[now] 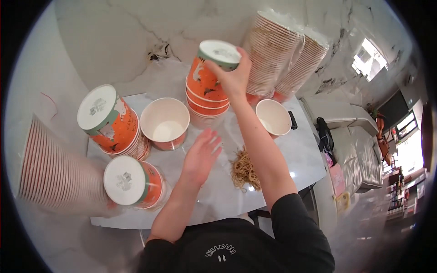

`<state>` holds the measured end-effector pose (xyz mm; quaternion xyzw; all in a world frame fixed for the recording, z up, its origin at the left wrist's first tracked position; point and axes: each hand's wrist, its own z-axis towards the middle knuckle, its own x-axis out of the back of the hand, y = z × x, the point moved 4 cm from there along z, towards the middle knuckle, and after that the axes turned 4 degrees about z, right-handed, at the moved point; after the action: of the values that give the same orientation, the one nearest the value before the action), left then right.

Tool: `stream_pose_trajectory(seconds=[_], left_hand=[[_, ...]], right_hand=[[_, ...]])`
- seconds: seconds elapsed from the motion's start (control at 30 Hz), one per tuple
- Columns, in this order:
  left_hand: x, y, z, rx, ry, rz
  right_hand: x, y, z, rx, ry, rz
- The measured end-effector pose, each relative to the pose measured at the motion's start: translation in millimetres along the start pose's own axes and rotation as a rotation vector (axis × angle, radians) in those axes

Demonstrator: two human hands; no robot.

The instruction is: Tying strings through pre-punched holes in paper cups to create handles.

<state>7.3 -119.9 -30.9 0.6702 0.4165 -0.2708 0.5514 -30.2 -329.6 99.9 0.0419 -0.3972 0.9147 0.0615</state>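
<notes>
Left hand (202, 154) hovers over the near middle of the pale, glossy marble-patterned table (218, 200), its fingers straightened and slightly parted. To its left, near the table's edge, a short stack of orange paper tubs with a green band (153, 184) is turned base-up, a white round bottom on top. To its right lies a tangled heap of thin tan strands (245, 170), beneath the right forearm. Beyond the left hand, a wide white-lined orange paper tub (165, 123) stands upright, its mouth facing up, just beside a taller base-up stack of orange tubs (119, 125). Across the table, a smaller white-lined round cup (273, 117) stands to the right of the right forearm.

Farther off, the right hand (234, 75) pinches an orange paper tub with a green band and white base (208, 84) between thumb and fingers, close to its upturned bottom. That tub sits base-up at the top of the central stack of orange tubs (207, 109); whether it is lifted free cannot be told. Behind are tall plastic-wrapped columns of nested cups (273, 54), against the grey-veined white marble wall (123, 27).
</notes>
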Motion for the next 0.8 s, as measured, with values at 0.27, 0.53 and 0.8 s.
stream_pose_trajectory(seconds=[0.27,0.53,0.8], left_hand=[[-27,21,84,-0.425,0.176,-0.041],[-66,83,49,-0.621,-0.007,-0.253],[-102,81,-145,-1.162,0.223,1.046]], right_hand=[[124,-76,6,-0.102,0.206,0.699],[164,-21,-169,-0.796,0.355,1.397],[121,73,-200,-1.339,-0.099,1.787]])
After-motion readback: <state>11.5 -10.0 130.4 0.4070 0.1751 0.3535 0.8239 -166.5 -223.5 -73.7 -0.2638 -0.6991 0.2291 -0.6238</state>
